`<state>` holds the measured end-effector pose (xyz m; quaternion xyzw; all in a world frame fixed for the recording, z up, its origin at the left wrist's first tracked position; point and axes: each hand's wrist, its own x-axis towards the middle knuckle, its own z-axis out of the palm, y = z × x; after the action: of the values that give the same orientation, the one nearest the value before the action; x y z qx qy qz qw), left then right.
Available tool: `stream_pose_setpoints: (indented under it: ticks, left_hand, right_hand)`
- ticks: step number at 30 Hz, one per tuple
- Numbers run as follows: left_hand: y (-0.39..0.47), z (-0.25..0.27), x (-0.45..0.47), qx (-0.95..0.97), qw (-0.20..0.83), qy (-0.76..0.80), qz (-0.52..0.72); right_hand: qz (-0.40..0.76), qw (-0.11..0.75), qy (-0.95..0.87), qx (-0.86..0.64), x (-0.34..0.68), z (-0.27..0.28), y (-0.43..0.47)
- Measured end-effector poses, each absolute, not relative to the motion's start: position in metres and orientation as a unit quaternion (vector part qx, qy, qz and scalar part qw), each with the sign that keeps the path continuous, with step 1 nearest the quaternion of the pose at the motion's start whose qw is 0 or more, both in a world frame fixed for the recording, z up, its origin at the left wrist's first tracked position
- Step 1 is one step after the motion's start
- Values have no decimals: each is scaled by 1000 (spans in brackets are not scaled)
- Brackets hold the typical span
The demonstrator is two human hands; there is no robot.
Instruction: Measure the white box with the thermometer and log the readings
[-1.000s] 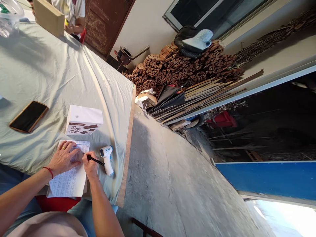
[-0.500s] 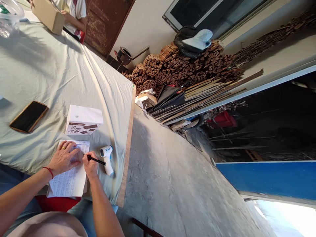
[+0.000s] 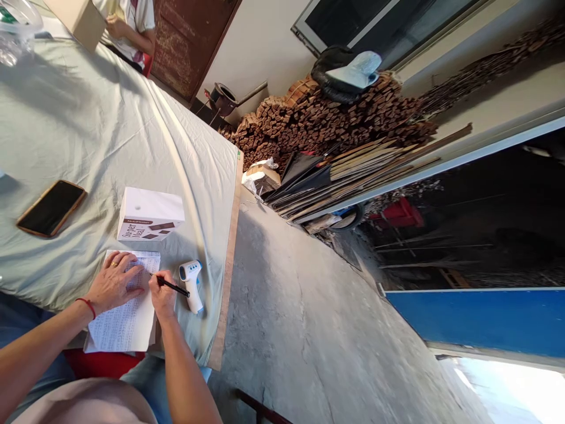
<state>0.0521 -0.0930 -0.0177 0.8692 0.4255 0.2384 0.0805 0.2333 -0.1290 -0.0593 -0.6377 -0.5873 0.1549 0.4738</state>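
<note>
A notebook page (image 3: pixel 119 330) covered with rows of handwriting lies at the table's near edge. My left hand (image 3: pixel 115 284) rests flat on it, fingers spread, with a ring on one finger and a red cord at the wrist. A black pen (image 3: pixel 174 286) is pinched in my right hand (image 3: pixel 162 296), its tip at the right side of the page. Just right of that hand lies a white and blue infrared thermometer (image 3: pixel 191 285). Beyond the page stands a white Super Meal box (image 3: pixel 152 206).
A smartphone (image 3: pixel 52 208) lies on the pale tablecloth (image 3: pixel 101 141) to the left. Across the table a person (image 3: pixel 128 32) holds a cardboard box (image 3: pixel 77 20), near a clear plastic container (image 3: pixel 20 29). Stacked firewood (image 3: pixel 295 123) lines the wall beyond the concrete floor (image 3: pixel 286 306).
The cardboard box across the table has shifted up and left in the person's hands. My right hand has moved very slightly right with the pen; my left hand stays put.
</note>
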Motion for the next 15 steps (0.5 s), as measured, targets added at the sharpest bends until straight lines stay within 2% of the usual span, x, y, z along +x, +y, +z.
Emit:
stream_pose_setpoints:
  ticks: [8, 11, 15]
  left_hand:
    - [-90, -18, 44, 837, 149, 431, 302]
    - [-77, -16, 36, 782, 186, 469, 366]
    - [-41, -13, 30, 725, 177, 520, 416]
  right_hand:
    - [104, 478, -614, -619, 244, -54, -138]
    - [86, 436, -654, -612, 249, -55, -146]
    - [58, 352, -704, -614, 253, -51, -154]
